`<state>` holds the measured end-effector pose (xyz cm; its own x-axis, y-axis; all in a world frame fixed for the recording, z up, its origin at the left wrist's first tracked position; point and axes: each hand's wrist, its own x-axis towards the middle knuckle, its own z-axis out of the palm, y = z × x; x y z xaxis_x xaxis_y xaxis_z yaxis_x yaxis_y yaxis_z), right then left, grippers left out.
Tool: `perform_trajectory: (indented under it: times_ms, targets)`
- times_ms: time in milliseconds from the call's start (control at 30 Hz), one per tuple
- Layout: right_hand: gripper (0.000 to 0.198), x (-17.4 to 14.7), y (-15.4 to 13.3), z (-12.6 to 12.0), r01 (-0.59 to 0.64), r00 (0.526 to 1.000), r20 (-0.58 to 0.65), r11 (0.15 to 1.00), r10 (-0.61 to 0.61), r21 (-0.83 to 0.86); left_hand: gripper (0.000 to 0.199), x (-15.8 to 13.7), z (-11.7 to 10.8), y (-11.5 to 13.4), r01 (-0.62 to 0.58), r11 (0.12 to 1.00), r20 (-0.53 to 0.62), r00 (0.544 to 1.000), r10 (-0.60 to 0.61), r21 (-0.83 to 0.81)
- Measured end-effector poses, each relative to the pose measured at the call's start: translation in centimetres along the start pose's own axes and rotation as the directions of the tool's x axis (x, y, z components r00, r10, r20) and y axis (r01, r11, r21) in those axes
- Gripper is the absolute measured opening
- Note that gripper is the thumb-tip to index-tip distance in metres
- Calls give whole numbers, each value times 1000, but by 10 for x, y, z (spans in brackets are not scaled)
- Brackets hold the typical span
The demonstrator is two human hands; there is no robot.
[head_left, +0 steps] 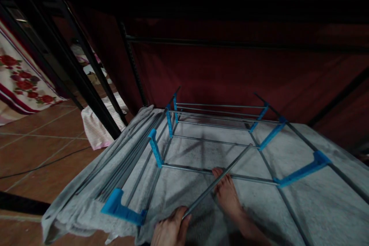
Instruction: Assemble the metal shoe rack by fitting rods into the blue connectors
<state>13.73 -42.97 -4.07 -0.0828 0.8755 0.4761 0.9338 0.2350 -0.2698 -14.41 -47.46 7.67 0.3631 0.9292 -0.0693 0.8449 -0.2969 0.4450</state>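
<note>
On the gray blanket [181,186]: blue-and-metal frame [302,170]; loose rod [204,194] slants over its front bar [253,179]. Left grip [169,228] closed on the rod's near end, thumb alongside. Right grip [228,196] at the front bar, fingers partly bent – can't tell if holding. Rod looks light, stiff, slick – mid-length hold probably steadier; from the end, the tip may swing.

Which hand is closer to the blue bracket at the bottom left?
Left. The left hand, gripping the grey rod, is to the right of the blue bracket; the right hand is farther right and forward, at the crossbar.
</note>
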Motion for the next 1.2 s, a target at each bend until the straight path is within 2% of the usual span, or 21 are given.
perform_trajectory:
  times_ms: [133, 233, 433, 600, 767, 867, 967, 1033, 1133, 1200]
  targets:
    - [65, -28, -4, -11, -98, 995, -2, 994, 99, 43, 40, 38, 4, 24, -61, 998, 142, 988, 55, 36]
    - [63, -33, -12, -22, -144, 990, 16, 984, 143, 102, 41, 57, 18, 29, -108, 988, 154, 984, 91, 108]
    - [63, -21, -19, -31, -179, 984, 29, 955, 177, 238, 43, 79, 37, 11, -124, 978, 112, 988, 106, 169]
    - [56, -23, -15, -33, -112, 986, -87, 946, 145, 303, 44, 101, 39, 0, -183, 966, 102, 981, 166, 182]
    - [54, -17, -8, -45, -139, 957, -226, 972, 182, 192, 49, 123, 42, 6, -249, 954, 169, 961, 220, 170]
    - [62, -2, 1, -51, -152, 974, -157, 986, 162, 68, 48, 131, 43, 19, -333, 932, 164, 937, 309, 143]
    - [60, 16, 15, -53, -90, 995, -52, 996, 91, 21, 47, 138, 42, 33, -400, 896, 101, 916, 387, 193]
    - [56, 27, 25, -52, -66, 997, -33, 998, 66, 7, 47, 144, 41, 37, -436, 861, 20, 894, 447, 264]
    - [51, 40, 43, -51, -82, 996, -38, 996, 82, -21, 48, 157, 41, 32, -438, 825, -160, 841, 516, 357]
    - [50, 47, 54, -49, -119, 992, -38, 992, 118, -34, 45, 166, 42, 22, -406, 835, -269, 814, 515, 371]
